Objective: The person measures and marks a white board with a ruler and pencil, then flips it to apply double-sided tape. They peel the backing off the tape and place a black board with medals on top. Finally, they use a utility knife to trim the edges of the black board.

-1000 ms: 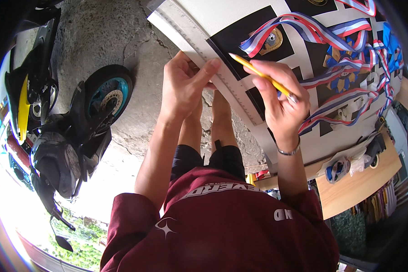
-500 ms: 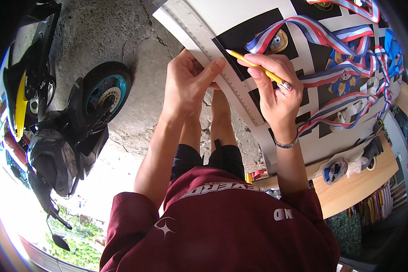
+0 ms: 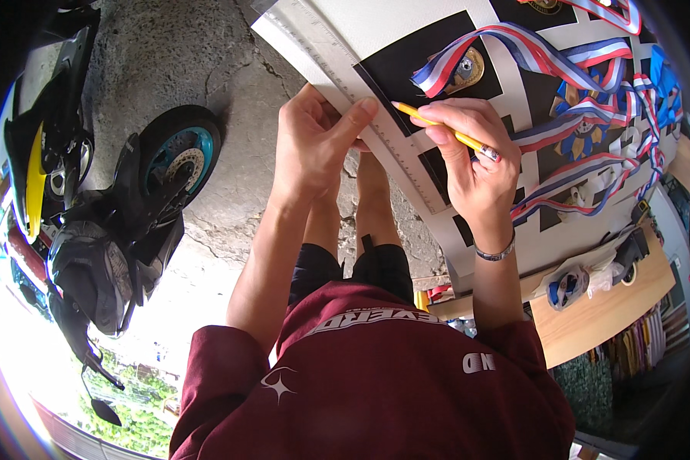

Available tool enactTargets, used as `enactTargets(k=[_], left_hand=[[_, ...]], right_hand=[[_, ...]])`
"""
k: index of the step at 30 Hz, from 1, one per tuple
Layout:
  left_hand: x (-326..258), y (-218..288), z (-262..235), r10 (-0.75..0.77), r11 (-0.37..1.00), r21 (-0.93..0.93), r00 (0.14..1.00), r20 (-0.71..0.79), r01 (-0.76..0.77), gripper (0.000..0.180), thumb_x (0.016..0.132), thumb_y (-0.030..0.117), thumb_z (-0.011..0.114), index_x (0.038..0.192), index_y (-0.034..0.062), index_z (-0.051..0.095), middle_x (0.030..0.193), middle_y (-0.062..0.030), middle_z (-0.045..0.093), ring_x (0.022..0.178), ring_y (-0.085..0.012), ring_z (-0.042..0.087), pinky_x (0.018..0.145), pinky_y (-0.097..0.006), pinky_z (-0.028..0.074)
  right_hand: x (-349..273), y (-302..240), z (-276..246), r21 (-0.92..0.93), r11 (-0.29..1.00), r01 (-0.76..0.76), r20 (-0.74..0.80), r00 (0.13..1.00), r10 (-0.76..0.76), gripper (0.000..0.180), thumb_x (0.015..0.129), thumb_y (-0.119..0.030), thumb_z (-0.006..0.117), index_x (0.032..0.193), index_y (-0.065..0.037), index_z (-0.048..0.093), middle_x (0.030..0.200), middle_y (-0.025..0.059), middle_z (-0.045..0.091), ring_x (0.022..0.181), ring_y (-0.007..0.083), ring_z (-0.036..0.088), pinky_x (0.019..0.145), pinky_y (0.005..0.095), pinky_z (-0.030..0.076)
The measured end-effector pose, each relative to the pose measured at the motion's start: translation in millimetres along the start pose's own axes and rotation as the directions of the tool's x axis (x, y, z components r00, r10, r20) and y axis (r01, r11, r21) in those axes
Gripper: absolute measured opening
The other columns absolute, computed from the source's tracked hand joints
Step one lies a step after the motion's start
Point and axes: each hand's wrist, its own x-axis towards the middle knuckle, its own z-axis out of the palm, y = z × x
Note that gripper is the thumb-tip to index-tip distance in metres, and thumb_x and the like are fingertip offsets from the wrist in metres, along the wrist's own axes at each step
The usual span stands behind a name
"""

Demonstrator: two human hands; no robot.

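Observation:
A clear ruler (image 3: 323,63) lies along the near-left edge of a large white board (image 3: 376,31) with black rectangles on it. My left hand (image 3: 318,134) pinches the ruler and the board edge together, thumb on top, other fingers partly hidden below. Between the thumb and fingers of my right hand (image 3: 474,149) is a yellow pencil (image 3: 460,136), its tip over a black rectangle (image 3: 379,61) near the ruler. Medals such as a gold one (image 3: 468,70) on a red, white and blue ribbon (image 3: 506,34) lie on the board beyond my right hand.
Several striped ribbons and a blue rosette (image 3: 583,138) spread across the board's right side. A wooden table (image 3: 590,330) holding a plastic bag (image 3: 569,290) stands at the lower right. To the left, a motorcycle (image 3: 107,230) is parked on the cracked concrete floor (image 3: 241,169).
My right hand has shifted slightly right and down with the pencil, so its tip sits lower along the ruler. My left hand stays at nearly the same place.

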Motion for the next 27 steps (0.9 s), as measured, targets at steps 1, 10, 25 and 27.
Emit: enactTargets(k=[1,10,25,27], left_hand=[[0,0,0,-0.002,1.000,-0.002,1.000,-0.004,0.002,0.031,0.094,0.015,0.077,0.110,-0.0083,0.063,0.092,-0.0152,0.075,0.081,-0.0168,0.075,0.068,-0.027,0.062],[-1,-3,1,0.012,1.000,-0.029,1.000,-0.008,-0.012,0.032,0.095,0.014,0.076,0.111,-0.0087,0.062,0.093,-0.0158,0.075,0.081,-0.0166,0.074,0.067,-0.027,0.062],[0,-1,0,0.020,1.000,-0.006,1.000,0.004,-0.020,0.030,0.096,0.015,0.075,0.110,-0.0079,0.062,0.092,-0.0146,0.074,0.079,-0.0152,0.074,0.067,-0.026,0.061],[0,-1,0,0.022,1.000,-0.005,1.000,0.004,-0.022,0.030,0.096,0.015,0.075,0.110,-0.0078,0.062,0.092,-0.0145,0.074,0.079,-0.0151,0.074,0.067,-0.026,0.061]], right_hand=[[-1,-1,-2,0.004,1.000,-0.015,0.008,1.000,0.015,0.018,0.085,0.001,0.078,0.102,-0.002,0.074,0.094,0.0084,0.075,0.089,0.0243,0.069,0.077,0.0333,0.055],[-8,0,-10,0.006,1.000,-0.020,0.055,0.998,0.020,0.016,0.086,0.002,0.077,0.101,-0.002,0.072,0.098,0.0088,0.075,0.096,0.0261,0.072,0.084,0.0346,0.057],[5,7,11,-0.028,0.998,0.050,-0.054,0.997,-0.052,0.020,0.083,-0.001,0.081,0.101,-0.005,0.076,0.093,0.0043,0.076,0.084,0.0213,0.067,0.075,0.0318,0.051],[6,7,15,-0.015,0.999,0.046,-0.078,0.996,-0.047,0.020,0.082,-0.002,0.081,0.101,-0.005,0.076,0.093,0.0034,0.076,0.082,0.0207,0.066,0.074,0.0316,0.051]])
